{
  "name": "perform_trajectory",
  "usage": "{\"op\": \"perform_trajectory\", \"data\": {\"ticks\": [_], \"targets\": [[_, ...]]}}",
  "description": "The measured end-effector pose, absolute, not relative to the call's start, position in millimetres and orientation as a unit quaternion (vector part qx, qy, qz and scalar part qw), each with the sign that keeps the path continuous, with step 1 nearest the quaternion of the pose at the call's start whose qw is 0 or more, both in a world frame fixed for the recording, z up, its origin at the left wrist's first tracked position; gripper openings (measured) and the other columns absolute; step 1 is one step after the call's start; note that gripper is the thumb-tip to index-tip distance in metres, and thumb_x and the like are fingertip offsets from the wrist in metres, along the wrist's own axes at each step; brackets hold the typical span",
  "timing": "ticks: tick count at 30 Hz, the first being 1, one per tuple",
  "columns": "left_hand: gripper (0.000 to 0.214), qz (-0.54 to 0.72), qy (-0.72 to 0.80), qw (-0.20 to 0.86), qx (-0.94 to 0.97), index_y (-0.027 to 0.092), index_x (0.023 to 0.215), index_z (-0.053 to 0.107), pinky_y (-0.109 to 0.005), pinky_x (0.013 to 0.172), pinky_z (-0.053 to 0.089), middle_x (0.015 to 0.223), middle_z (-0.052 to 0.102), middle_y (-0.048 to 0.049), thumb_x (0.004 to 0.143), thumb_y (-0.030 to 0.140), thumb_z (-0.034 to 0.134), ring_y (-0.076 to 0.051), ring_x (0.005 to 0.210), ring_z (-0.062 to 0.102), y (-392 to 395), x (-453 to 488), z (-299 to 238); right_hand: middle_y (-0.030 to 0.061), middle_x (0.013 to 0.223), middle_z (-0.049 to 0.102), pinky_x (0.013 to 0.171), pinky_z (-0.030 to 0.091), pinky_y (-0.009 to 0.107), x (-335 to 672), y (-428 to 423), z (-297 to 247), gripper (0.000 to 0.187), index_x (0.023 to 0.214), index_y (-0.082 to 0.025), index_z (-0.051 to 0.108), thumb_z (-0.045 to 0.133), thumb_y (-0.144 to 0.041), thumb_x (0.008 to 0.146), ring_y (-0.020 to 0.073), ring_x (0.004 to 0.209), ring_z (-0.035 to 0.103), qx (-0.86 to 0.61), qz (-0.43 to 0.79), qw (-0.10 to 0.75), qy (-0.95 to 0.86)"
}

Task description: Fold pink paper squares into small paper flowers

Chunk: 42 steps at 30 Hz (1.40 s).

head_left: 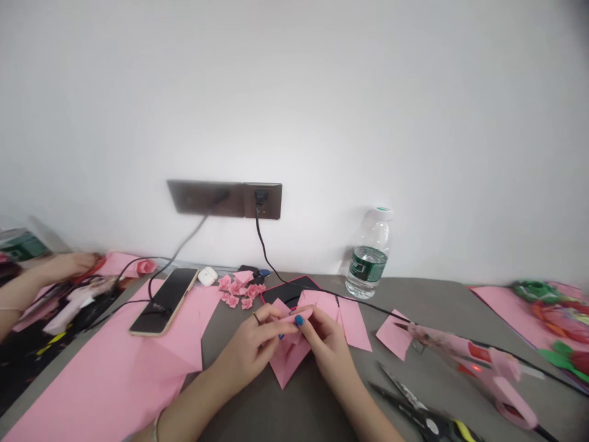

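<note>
My left hand (252,344) and my right hand (326,345) meet at the middle of the table, both closed on a small piece of pink paper (301,315) that looks rolled or folded. The fingers of both hands hide part of it. Beneath them lies more pink paper (284,369), with one corner pointing toward me. Small pink paper squares (356,328) rest just beyond my right hand. To the far left of my hands sits a cluster of small pink paper roses (237,290).
A pink hot glue gun (478,362) and open scissors (414,408) lie at the right. A water bottle (369,258) stands by the wall. A phone (166,301) rests on a large pink sheet (115,368). At far left, another person's hand (69,267) works. A black cable (271,261) crosses the table.
</note>
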<state>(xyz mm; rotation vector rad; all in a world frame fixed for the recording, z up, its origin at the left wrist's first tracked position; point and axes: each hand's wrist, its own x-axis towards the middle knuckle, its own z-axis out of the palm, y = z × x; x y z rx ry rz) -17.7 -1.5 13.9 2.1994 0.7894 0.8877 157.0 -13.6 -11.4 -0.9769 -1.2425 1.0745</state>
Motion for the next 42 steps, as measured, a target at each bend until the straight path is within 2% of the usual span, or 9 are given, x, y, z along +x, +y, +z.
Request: {"op": "perform_trajectory", "data": {"ticks": [3,6,8,12,15,19,24,30,42], "targets": [[0.02,0.354,0.339,0.375,0.787,0.022,0.105,0.059,-0.025,0.068,0.047,0.097,0.063,-0.0053,0.09,0.014,0.049,-0.018,0.083,0.061,-3.0,-16.1,13.7,0.0026,0.075,0.064,0.067,0.045,0.027,156.7,-13.7,-13.8,0.031,0.078,-0.018,0.064,0.06,-0.048,0.087,0.0191,0.072,0.059,-0.424,0.456,0.578,-0.527],[0.017,0.352,0.362,0.457,0.732,0.021,0.107,0.054,-0.024,0.065,0.048,0.094,0.065,-0.0042,0.091,0.022,0.052,-0.018,0.082,0.063,-4.0,-13.6,13.5,0.0011,0.069,0.06,0.061,0.043,0.026,156.4,-15.7,-11.7,0.035,0.073,-0.018,0.06,0.059,-0.05,0.087,0.017,0.065,0.054,-0.431,0.457,0.564,-0.536],[0.012,0.335,0.376,0.47,0.725,0.018,0.097,0.059,-0.023,0.062,0.046,0.083,0.064,-0.0025,0.092,0.025,0.05,-0.017,0.074,0.061,-3.6,-12.1,12.4,0.001,0.067,0.058,0.059,0.042,0.026,156.2,-17.3,-8.4,0.037,0.071,-0.018,0.059,0.059,-0.052,0.086,0.0168,0.063,0.053,-0.43,0.459,0.548,-0.552],[0.022,0.326,0.396,0.482,0.711,0.016,0.076,0.059,-0.023,0.059,0.044,0.07,0.058,0.0,0.091,0.03,0.052,-0.015,0.064,0.056,-1.3,-10.9,8.9,0.0021,0.071,0.058,0.063,0.043,0.027,156.2,-19.2,-3.2,0.035,0.077,-0.019,0.06,0.054,-0.051,0.088,0.0182,0.068,0.055,-0.421,0.449,0.549,-0.565],[0.024,0.369,0.402,0.506,0.668,0.017,0.078,0.057,-0.023,0.058,0.045,0.069,0.055,0.0018,0.092,0.037,0.051,-0.014,0.061,0.055,0.1,-10.6,8.1,-0.0005,0.069,0.053,0.06,0.041,0.025,154.8,-19.6,-3.8,0.026,0.079,-0.019,0.057,0.057,-0.044,0.087,0.0158,0.064,0.051,-0.421,0.442,0.537,-0.583],[0.029,0.409,0.407,0.472,0.667,0.017,0.077,0.056,-0.022,0.06,0.042,0.068,0.051,0.0025,0.093,0.039,0.048,-0.013,0.064,0.05,0.5,-9.0,9.8,-0.0029,0.066,0.047,0.055,0.036,0.023,150.6,-19.5,-8.2,0.019,0.071,-0.019,0.055,0.068,-0.031,0.078,0.0136,0.061,0.043,-0.449,0.4,0.49,-0.631],[0.027,0.407,0.395,0.498,0.656,0.016,0.083,0.061,-0.024,0.063,0.046,0.075,0.059,-0.0005,0.091,0.04,0.053,-0.016,0.069,0.055,-1.2,-6.5,8.4,-0.0006,0.068,0.051,0.06,0.04,0.025,151.1,-18.7,-10.2,0.026,0.07,-0.019,0.056,0.06,-0.039,0.086,0.0155,0.064,0.047,-0.447,0.405,0.504,-0.618],[0.028,0.404,0.382,0.56,0.614,0.015,0.093,0.066,-0.035,0.082,0.053,0.09,0.072,-0.0085,0.08,0.04,0.065,-0.023,0.085,0.066,-1.9,-3.5,7.8,-0.0005,0.066,0.052,0.059,0.04,0.026,155.2,-17.5,-9.8,0.032,0.071,-0.019,0.053,0.057,-0.046,0.088,0.0153,0.062,0.049,-0.443,0.441,0.536,-0.567],[0.021,0.426,0.411,0.521,0.615,0.013,0.077,0.068,-0.026,0.065,0.047,0.072,0.067,-0.0029,0.079,0.034,0.066,-0.018,0.07,0.058,3.1,-9.6,9.8,-0.0024,0.065,0.047,0.057,0.036,0.025,153.3,-16.2,-12.3,0.034,0.07,-0.019,0.053,0.065,-0.049,0.08,0.0144,0.061,0.043,-0.434,0.454,0.532,-0.568]]}}
